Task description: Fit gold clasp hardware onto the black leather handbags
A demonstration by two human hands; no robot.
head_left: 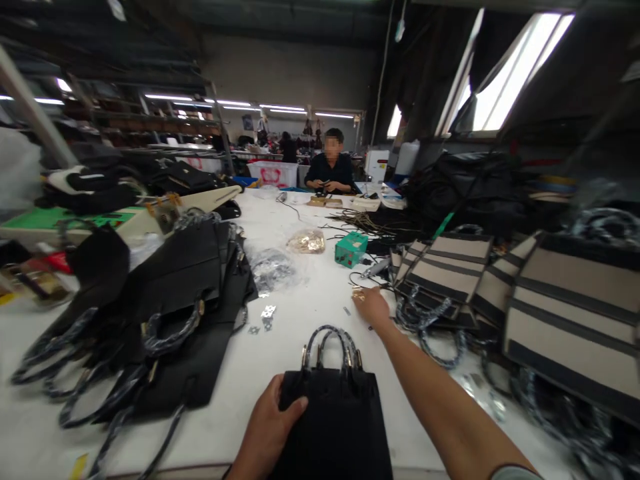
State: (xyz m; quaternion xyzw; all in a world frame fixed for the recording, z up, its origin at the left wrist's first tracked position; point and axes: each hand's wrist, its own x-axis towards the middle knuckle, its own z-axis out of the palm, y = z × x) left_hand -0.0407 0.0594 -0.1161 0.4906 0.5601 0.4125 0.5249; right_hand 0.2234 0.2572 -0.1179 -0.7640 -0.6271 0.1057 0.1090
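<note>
A black handbag panel [335, 420] with wrapped looped handles stands upright at the table's front edge. My left hand [273, 420] grips its upper left side, thumb across the front face. My right hand [371, 307] reaches out over the white table, its fingertips at small gold-coloured metal pieces [358, 292]; whether it grips them is too small to tell. Just beyond it are a green box [351, 249] and a grey handheld tool [376, 269]. Small silver metal plates [268, 312] lie left of centre, behind the bag.
Black bag panels with wrapped handles [185, 273] pile up at the left. Striped beige and black panels [575, 307] are stacked at the right. A clear bag of gold parts [307, 241] lies mid-table. A person [331, 167] sits at the far end.
</note>
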